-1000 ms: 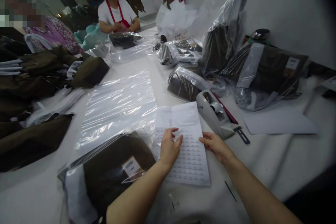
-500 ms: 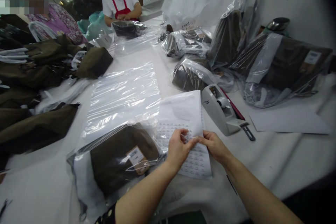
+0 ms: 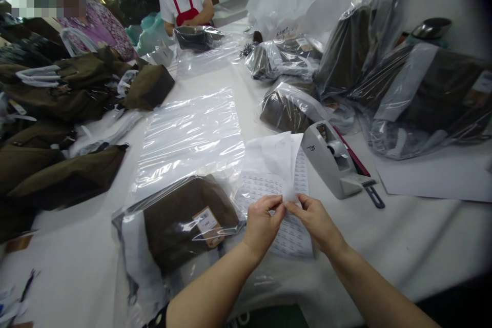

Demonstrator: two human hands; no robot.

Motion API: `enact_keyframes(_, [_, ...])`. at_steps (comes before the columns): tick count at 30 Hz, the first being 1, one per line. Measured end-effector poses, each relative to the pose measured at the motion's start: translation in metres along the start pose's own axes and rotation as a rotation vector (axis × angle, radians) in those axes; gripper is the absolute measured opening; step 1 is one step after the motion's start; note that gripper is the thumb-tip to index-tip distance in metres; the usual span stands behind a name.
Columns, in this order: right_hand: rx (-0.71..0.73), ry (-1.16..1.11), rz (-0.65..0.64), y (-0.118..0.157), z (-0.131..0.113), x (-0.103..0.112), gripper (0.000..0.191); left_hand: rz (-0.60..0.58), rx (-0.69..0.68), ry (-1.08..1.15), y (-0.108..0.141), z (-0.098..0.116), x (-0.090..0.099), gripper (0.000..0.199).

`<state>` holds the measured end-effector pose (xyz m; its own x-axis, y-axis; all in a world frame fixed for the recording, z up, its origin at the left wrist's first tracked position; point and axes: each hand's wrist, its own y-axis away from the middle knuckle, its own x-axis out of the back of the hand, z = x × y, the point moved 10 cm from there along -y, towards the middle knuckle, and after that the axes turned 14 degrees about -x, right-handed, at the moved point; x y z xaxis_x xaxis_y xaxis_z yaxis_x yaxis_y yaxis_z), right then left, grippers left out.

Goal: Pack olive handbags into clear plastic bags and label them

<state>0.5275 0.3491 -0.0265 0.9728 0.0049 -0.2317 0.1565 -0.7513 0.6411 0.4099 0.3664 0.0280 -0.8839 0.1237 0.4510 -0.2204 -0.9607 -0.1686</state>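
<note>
Both my hands are pinched together at the curled edge of a sheet of labels (image 3: 259, 184), printed with rows of small text. Thumb and fingers of my left hand (image 3: 261, 223) are closed on the paper. My right hand (image 3: 317, 220) grips it just beside, with the fingertips of both hands nearly touching. Another printed part of the paper shows behind the raised fold. To the left lies a dark olive bag (image 3: 180, 220) in a clear plastic bag, with a brown and white tag (image 3: 207, 223) showing through. My fingers hide whether a single label is peeled.
A grey tape dispenser (image 3: 334, 164) stands right of the sheets. Flat clear plastic bags (image 3: 192, 128) lie ahead. Wrapped bags (image 3: 288, 107) crowd the far right; unwrapped olive bags (image 3: 77, 174) pile up left. Two people stand across the table, one in a red apron (image 3: 186, 13).
The sheet's edge has been bent up and folded between my hands, uncovering printed rows on its right. My fingertips have drawn closer together. The whole view has shifted slightly.
</note>
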Motion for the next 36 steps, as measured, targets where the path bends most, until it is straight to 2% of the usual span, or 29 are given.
enact_keyframes(5, [0.122, 0.115, 0.078, 0.007, -0.010, -0.001, 0.038, 0.003, 0.033, -0.022, 0.004, 0.001, 0.004, 0.017])
enact_keyframes(10, [0.180, 0.286, 0.151, 0.009, -0.014, 0.000, 0.034, 0.055, 0.109, 0.029, 0.011, -0.010, 0.010, 0.029])
enact_keyframes(15, [0.186, 0.285, 0.141, 0.016, -0.018, -0.005, 0.033, 0.069, 0.151, 0.260, 0.015, -0.015, 0.008, 0.028])
enact_keyframes(18, [0.090, 0.215, 0.065, 0.015, -0.011, -0.011, 0.034, 0.108, 0.198, 0.273, 0.018, -0.020, 0.010, 0.026])
enact_keyframes(22, [-0.101, -0.048, -0.040, 0.007, 0.008, -0.013, 0.034, 0.130, 0.250, 0.291, 0.024, -0.026, 0.005, 0.028])
enact_keyframes(25, [-0.252, -0.217, -0.081, 0.003, 0.025, -0.015, 0.029, 0.136, 0.252, 0.320, 0.027, -0.026, 0.000, 0.030])
enact_keyframes(27, [-0.284, -0.272, -0.089, 0.003, 0.031, -0.016, 0.027, 0.139, 0.253, 0.314, 0.028, -0.025, -0.002, 0.030])
enact_keyframes(30, [-0.221, -0.213, -0.084, 0.004, 0.030, -0.015, 0.030, 0.149, 0.272, 0.303, 0.028, -0.023, 0.002, 0.029])
enact_keyframes(36, [0.017, 0.186, 0.036, 0.006, 0.005, -0.011, 0.039, 0.150, 0.283, 0.263, 0.025, -0.021, 0.015, 0.026])
